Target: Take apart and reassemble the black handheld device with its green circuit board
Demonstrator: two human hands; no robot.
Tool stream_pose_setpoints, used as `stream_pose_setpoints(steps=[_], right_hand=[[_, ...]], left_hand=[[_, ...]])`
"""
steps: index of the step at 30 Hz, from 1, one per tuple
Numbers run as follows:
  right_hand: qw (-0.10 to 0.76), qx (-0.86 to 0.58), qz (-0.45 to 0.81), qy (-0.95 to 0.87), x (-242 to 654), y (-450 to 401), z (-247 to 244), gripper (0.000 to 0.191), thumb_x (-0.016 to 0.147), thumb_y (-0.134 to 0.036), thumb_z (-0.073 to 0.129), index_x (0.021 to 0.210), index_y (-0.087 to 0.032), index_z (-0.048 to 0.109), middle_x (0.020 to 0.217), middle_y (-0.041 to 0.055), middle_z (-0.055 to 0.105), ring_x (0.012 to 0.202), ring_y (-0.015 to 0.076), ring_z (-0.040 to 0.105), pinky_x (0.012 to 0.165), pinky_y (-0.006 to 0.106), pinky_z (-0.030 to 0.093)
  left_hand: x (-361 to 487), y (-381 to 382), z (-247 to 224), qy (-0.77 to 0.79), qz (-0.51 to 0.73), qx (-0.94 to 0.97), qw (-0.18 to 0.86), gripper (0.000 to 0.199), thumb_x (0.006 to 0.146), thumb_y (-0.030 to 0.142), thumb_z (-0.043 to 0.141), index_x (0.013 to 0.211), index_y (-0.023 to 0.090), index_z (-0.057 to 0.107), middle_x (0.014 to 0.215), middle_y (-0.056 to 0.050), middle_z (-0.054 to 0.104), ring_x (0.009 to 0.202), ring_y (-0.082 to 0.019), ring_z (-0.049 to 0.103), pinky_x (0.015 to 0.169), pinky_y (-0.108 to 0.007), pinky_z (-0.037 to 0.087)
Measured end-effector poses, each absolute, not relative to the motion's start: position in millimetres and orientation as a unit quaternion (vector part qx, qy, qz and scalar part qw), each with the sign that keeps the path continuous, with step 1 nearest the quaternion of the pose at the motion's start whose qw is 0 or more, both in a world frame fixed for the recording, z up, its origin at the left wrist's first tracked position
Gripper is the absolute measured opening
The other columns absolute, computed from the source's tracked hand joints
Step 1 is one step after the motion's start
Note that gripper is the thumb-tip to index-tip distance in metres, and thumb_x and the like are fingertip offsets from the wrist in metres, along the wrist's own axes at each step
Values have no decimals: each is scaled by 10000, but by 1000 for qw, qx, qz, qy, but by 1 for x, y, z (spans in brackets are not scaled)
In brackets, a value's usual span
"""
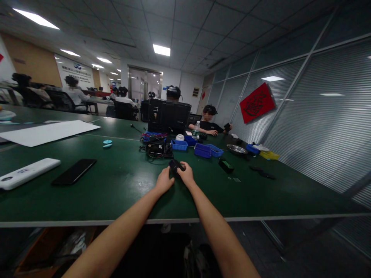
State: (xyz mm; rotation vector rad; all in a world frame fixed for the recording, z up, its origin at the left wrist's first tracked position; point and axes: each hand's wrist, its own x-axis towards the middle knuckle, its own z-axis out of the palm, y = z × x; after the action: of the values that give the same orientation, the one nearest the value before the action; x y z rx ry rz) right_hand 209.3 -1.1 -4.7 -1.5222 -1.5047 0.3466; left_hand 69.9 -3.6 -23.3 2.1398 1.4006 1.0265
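Both of my hands meet around a small black boxy device (175, 165) above the green table (124, 200). My left hand (165, 180) grips its left side, the thumb pressed near its lower edge. My right hand (186, 173) is closed on its right side, with the thumb on the near face. The device is dark and partly covered by my fingers, so its exact kind does not show. Just beyond it lies a black electronic unit with cables (156, 150). To the right of my hands rests an open black box with a green inside (226, 166).
Blue trays (203, 150), a white ball (179, 137), a water bottle (196, 129) and a metal bowl (237, 150) stand farther back. A large black case (168, 116) rises behind them. On the left lie a black phone (74, 172) and a white device (29, 173). Other people sit beyond.
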Motion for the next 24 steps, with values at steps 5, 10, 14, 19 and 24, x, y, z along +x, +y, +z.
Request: stream_pose_setpoints(steps=[5, 10, 14, 19, 24], right_hand=[[297, -661, -122, -678, 223, -16, 5, 407, 735, -193, 544, 1142, -207, 530, 1156, 116, 523, 1068, 259, 398, 892, 397, 312], [229, -629, -154, -727, 218, -23, 10, 415, 773, -316, 542, 1173, -212, 504, 1140, 127, 515, 1039, 273, 391, 866, 409, 293], [272, -669, -149, -675, 218, -20, 8, 415, 818, -400, 455, 1165, -175, 500, 1151, 156, 491, 1058, 284, 388, 869, 412, 294], [244, -750, -69, -611, 224, -12, -2, 571, 758, -423, 522, 1237, -134, 409, 1122, 189, 501, 1051, 296, 442, 823, 389, 350], [244, -774, -41, -583, 240, -4, -7, 556, 732, -337, 542, 1220, -109, 406, 1097, 186, 531, 1032, 284, 478, 793, 354, 394]], left_hand=[[69, -5, -20, 530, 379, 733, 198, 600, 683, 202, 531, 1260, 109, 398, 1177, -136, 513, 1086, -207, 491, 913, -311, 385], [68, -5, -18, 534, 387, 722, 208, 572, 683, 190, 536, 1239, 109, 434, 1159, -132, 525, 1037, -196, 517, 901, -303, 395], [68, -4, -16, 543, 399, 706, 218, 534, 677, 172, 543, 1204, 129, 470, 1111, -112, 549, 961, -182, 546, 879, -303, 411], [67, -3, -17, 543, 404, 702, 224, 506, 679, 176, 542, 1181, 129, 490, 1087, -109, 553, 911, -175, 554, 862, -299, 424], [66, -4, -17, 542, 402, 706, 215, 487, 682, 175, 538, 1167, 131, 504, 1066, -103, 560, 899, -174, 552, 869, -302, 420]])
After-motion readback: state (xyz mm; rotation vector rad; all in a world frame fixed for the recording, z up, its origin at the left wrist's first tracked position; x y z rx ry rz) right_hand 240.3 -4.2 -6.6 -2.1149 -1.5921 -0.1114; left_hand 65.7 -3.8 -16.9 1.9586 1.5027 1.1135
